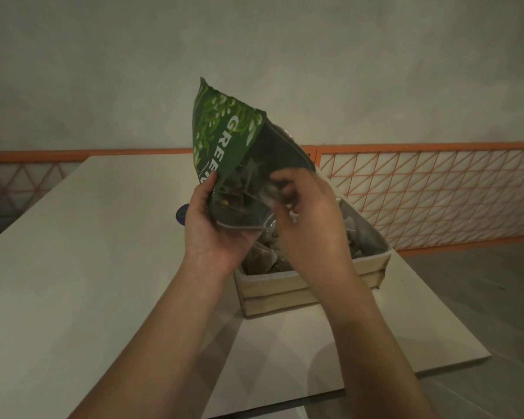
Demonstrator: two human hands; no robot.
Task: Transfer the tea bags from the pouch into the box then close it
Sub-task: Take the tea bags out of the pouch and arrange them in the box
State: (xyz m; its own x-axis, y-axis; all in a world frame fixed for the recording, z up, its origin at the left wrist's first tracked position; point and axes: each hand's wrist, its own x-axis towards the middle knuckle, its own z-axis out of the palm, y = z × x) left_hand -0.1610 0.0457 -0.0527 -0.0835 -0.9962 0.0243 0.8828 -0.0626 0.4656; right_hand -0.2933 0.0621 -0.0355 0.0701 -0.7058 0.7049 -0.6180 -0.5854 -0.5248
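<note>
A: Where was the pouch [224, 137]?
B: Held up above the box [285, 290], tipped, sealed bottom corner toward 12 o'clock, open mouth facing down toward 6 o'clock and at the camera. Green print with white letters on its left face, dark lining showing inside

A: Left hand [212, 225]?
B: Gripped the pouch's lower left edge, thumb on the printed side, fingers curled under the rim of the mouth

A: Right hand [309, 216]?
B: At the mouth from 3 o'clock, fingers curled in and pinching at something pale and blurred there; probably a tea bag, couldn't tell for sure

A: Tea bags?
B: Several tea bags [248, 182] sat inside the pouch, pale pyramids against the lining. More lay in the box, a heap visible at 6 o'clock of the left hand and another at 3 o'clock of the right hand

A: Box?
B: Light wood, open, sitting on the pale table [73, 282], directly under both hands. Its lid wasn't clearly visible

A: Anything else?
B: A small dark round thing [182, 214] poked out at 9 o'clock of the left hand, mostly hidden. Orange lattice railing [436, 192] behind the table, plain wall [285, 55] above it
</note>
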